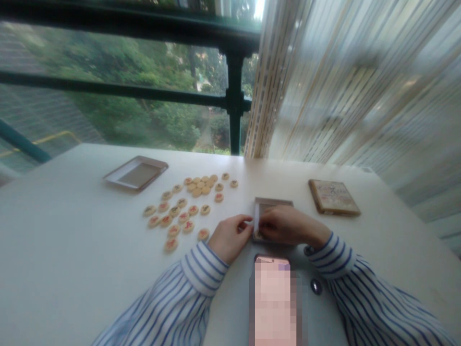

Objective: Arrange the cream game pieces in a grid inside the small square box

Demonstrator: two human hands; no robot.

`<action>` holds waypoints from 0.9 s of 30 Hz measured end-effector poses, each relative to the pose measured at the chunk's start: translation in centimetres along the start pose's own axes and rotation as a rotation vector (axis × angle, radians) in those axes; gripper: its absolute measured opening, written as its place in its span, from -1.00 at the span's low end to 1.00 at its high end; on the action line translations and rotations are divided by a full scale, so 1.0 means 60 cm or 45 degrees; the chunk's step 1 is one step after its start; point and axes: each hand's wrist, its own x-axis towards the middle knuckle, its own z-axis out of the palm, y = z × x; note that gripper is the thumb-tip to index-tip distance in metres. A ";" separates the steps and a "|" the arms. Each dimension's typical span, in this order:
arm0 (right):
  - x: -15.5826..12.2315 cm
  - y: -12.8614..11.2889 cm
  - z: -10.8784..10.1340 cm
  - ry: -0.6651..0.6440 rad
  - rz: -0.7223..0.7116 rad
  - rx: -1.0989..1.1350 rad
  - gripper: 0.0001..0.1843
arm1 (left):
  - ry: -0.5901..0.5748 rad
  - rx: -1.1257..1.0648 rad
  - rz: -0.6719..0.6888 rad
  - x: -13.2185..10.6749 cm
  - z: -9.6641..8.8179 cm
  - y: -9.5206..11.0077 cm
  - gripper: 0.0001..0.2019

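Nearest the camera, just this side of the small brown box (273, 206), a phone (272, 288) lies flat on the pale surface (72, 250), and a little dark round object (316, 286) sits to the phone's right. Two blue-and-white striped sleeves (201, 269) reach past these toward the box. The left hand (230, 238) rests at the box's near left corner, its thumb and forefinger closed in a pinch on a white strip (257, 217) that stands upright along the box's left edge. The right hand (288, 226) lies over the near part of the box, fingers curled down and meeting the same strip from the other side; whether it grips the strip or only presses on the box I cannot tell. Left of the box, round wooden game pieces (193, 210) with red or dark marks lie scattered flat, some in loose rows and a tighter cluster a little farther back. Right of the box, well apart from it, lies a square wooden board (333, 197) with faint markings. Farther left and beyond the pieces sits a shallow tray (158, 166). Beyond the box, past the surface's far edge, a dark window rail (234, 103) crosses green trees, with a pale curtain (342, 86) hanging to the right.
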 end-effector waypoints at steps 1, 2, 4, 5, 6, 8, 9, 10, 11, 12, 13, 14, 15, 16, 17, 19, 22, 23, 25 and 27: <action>0.000 0.000 0.000 0.000 0.003 0.000 -0.78 | 0.001 0.000 0.003 0.000 0.000 0.000 -0.68; 0.000 -0.001 0.000 -0.001 0.008 -0.001 -0.79 | 0.002 0.000 0.006 0.000 0.000 -0.001 -0.68; 0.000 -0.002 -0.002 -0.003 0.018 -0.006 -0.79 | 0.006 -0.005 0.014 0.000 0.000 -0.002 -0.68; 0.000 -0.003 -0.002 -0.004 0.023 -0.008 -0.79 | 0.010 -0.008 0.019 0.000 0.000 -0.003 -0.68; 0.000 -0.004 -0.003 -0.009 0.026 -0.009 -0.79 | 0.014 -0.011 0.022 0.000 0.000 -0.003 -0.69; 0.000 -0.005 -0.005 -0.017 0.031 -0.009 -0.78 | 0.020 -0.012 0.026 0.000 0.000 -0.004 -0.69; 0.000 -0.005 -0.005 -0.018 0.033 -0.009 -0.78 | 0.022 -0.011 0.027 0.000 0.000 -0.004 -0.70; 0.000 -0.006 -0.005 -0.018 0.033 -0.011 -0.78 | 0.024 -0.009 0.027 0.001 0.000 -0.004 -0.70; 0.000 -0.006 -0.005 -0.015 0.032 -0.014 -0.78 | 0.024 -0.007 0.028 0.001 0.001 -0.004 -0.70; 0.000 -0.005 -0.005 -0.013 0.030 -0.019 -0.78 | 0.025 -0.005 0.030 0.001 0.001 -0.004 -0.70; -0.001 -0.005 -0.005 -0.010 0.026 -0.023 -0.78 | 0.025 -0.004 0.033 0.001 0.001 -0.004 -0.70; -0.001 -0.004 -0.005 -0.007 0.023 -0.027 -0.78 | 0.024 -0.002 0.036 0.001 0.002 -0.004 -0.70; -0.001 -0.003 -0.006 -0.002 0.020 -0.029 -0.79 | 0.023 -0.002 0.038 0.001 0.002 -0.004 -0.70; -0.002 -0.002 -0.007 0.010 0.021 -0.033 -0.79 | 0.023 -0.004 0.039 0.001 0.002 -0.004 -0.70; -0.002 -0.002 -0.009 0.033 0.034 -0.042 -0.80 | 0.022 -0.008 0.038 0.001 0.002 -0.003 -0.70; -0.002 -0.002 -0.015 0.148 0.109 -0.078 -0.80 | 0.027 -0.013 0.029 0.000 0.001 -0.002 -0.69; -0.003 -0.005 -0.026 0.491 0.283 -0.102 -0.78 | 0.059 -0.015 0.002 -0.001 -0.003 0.003 -0.69; -0.004 -0.007 -0.029 0.594 0.311 -0.081 -0.78 | 0.081 -0.015 -0.009 0.000 -0.005 0.004 -0.69; -0.007 -0.009 -0.035 0.738 0.336 -0.045 -0.77 | 0.129 -0.021 -0.017 0.000 -0.007 0.004 -0.69; -0.009 -0.010 -0.038 0.802 0.338 -0.028 -0.78 | 0.175 -0.034 -0.007 0.001 -0.009 0.003 -0.70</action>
